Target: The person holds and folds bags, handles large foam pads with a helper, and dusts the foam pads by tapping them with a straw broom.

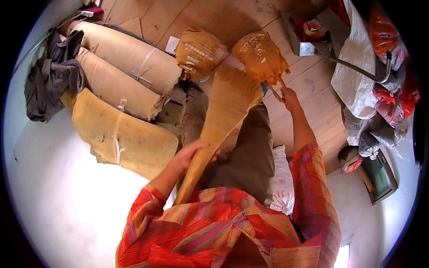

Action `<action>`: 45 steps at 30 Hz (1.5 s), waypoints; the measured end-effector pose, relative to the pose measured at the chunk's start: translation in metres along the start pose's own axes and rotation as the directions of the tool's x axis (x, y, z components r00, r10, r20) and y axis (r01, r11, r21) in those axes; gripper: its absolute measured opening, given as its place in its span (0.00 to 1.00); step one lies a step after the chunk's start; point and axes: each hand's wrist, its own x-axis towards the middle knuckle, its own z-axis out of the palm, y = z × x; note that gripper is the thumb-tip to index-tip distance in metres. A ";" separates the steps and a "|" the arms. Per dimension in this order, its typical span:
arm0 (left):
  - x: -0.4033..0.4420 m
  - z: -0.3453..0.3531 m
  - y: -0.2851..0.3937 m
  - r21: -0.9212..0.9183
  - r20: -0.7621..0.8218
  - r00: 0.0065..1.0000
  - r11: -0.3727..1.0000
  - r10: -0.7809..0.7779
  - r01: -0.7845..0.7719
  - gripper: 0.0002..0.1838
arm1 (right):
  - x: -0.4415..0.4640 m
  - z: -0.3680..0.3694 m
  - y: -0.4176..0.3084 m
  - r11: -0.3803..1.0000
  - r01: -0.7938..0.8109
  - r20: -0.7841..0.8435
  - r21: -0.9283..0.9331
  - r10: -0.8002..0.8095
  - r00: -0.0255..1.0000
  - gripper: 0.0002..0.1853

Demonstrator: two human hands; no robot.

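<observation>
A straw broom (223,116) slants across the middle of the view, bristles up and handle toward my body. My left hand (191,154) is wrapped round its handle. My right hand (289,97) pinches the twisted handle of an orange plastic bag (260,56), which lies just beyond the bristles. A second orange bag (199,51) rests to the left of it, touched by neither hand. White printing shows on both bags; their contents are hidden.
Tied rolls of brown sheet (129,53) and a yellowish folded sheet (120,134) lie at left beside a dark cloth (51,80). A dustpan (308,35) with a metal handle, a white sack (357,67), plastic bags and a frame (380,176) are at right, on or near the plank floor (308,116).
</observation>
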 end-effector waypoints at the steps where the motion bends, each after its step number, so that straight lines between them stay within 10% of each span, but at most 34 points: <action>1: 0.001 0.001 -0.014 0.007 0.055 0.998 1.000 -0.021 0.021 0.25 | 0.004 -0.004 0.004 1.000 -0.005 -0.002 0.001 0.005 1.000 0.09; 5: -0.010 -0.007 -0.043 -0.150 0.090 0.993 0.985 -0.071 0.084 0.29 | 0.004 -0.011 0.026 0.989 0.029 0.017 0.147 -0.032 0.999 0.07; 9: -0.065 0.016 -0.038 0.494 -0.102 0.988 0.868 0.113 -0.048 0.39 | 0.002 -0.005 0.041 0.995 0.008 -0.019 0.096 -0.007 1.000 0.08; 11: -0.089 0.018 -0.032 0.808 -0.044 0.912 0.551 0.408 -0.207 0.43 | 0.002 -0.002 0.045 1.000 0.020 -0.068 0.013 -0.019 0.998 0.10; 15: -0.098 0.048 0.031 0.831 -0.229 0.931 0.555 0.284 0.035 0.42 | 0.012 -0.005 0.058 0.980 0.067 -0.163 -0.188 -0.099 0.982 0.12; 19: -0.033 0.077 0.098 0.999 0.043 0.932 0.001 0.360 -0.047 0.38 | 0.033 -0.023 0.080 0.959 0.112 -0.210 -0.262 -0.170 0.963 0.14; 24: -0.009 0.061 0.175 0.917 -0.150 0.940 0.398 0.307 0.016 0.33 | 0.056 -0.048 0.108 0.769 0.187 -0.225 -0.612 -0.395 0.891 0.15; 27: -0.057 0.019 0.222 0.929 -0.253 0.744 0.371 0.618 0.008 0.27 | 0.089 -0.056 0.135 0.624 0.085 -0.310 -0.776 -0.497 0.811 0.14; 28: -0.083 0.011 0.237 0.935 -0.290 0.660 0.352 0.693 0.041 0.25 | 0.080 -0.046 0.111 0.468 -0.090 -0.252 -0.879 -0.296 0.921 0.14; 30: -0.117 -0.002 0.249 0.940 -0.247 0.593 0.339 0.766 -0.046 0.23 | 0.060 -0.020 0.098 0.550 -0.083 -0.371 -0.831 -0.438 0.819 0.14; 31: -0.122 0.000 0.248 0.944 -0.233 0.600 0.325 0.766 -0.048 0.23 | 0.054 -0.012 0.088 0.622 -0.078 -0.504 -0.779 -0.548 0.667 0.15; 35: -0.117 0.002 0.209 0.886 -0.154 0.699 0.410 0.698 -0.214 0.27 | 0.046 0.024 0.050 0.535 0.188 -0.310 -0.824 -0.703 0.640 0.21; 37: -0.093 0.002 0.201 0.923 -0.101 0.832 0.363 0.546 -0.126 0.31 | 0.098 0.042 0.070 0.713 0.210 -0.152 -0.669 -0.408 0.900 0.28; 40: -0.050 0.012 0.190 0.972 -0.015 0.928 0.224 0.373 -0.074 0.38 | 0.146 0.068 0.096 0.879 -0.041 -0.417 -0.475 -0.183 0.890 0.25; 45: -0.018 0.015 0.201 0.983 -0.071 0.974 0.181 0.217 0.032 0.37 | 0.158 0.077 0.060 0.941 0.044 -0.540 -0.335 -0.229 0.810 0.29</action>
